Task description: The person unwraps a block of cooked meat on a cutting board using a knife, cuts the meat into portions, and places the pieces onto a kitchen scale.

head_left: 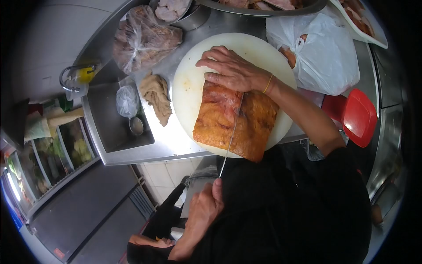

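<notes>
A browned slab of roast meat (215, 119) lies on a round white cutting board (187, 81). My left hand (202, 211), below the board's near edge, is closed around the handle of a long thin knife (232, 132). The blade runs across the slab along a line between a left and a right portion; how deep it sits is hard to see. My right hand (233, 72) rests palm down at the slab's far edge, fingers stretched to the left. A thin yellow band circles its wrist.
Left of the board lie a brown cloth (156, 97) and a sink (101, 114). Bagged meat (143, 42) sits at the back left, a white plastic bag (327, 53) at the back right. A red plastic container (358, 118) stands right. Another person's hand (163, 242) shows lower left.
</notes>
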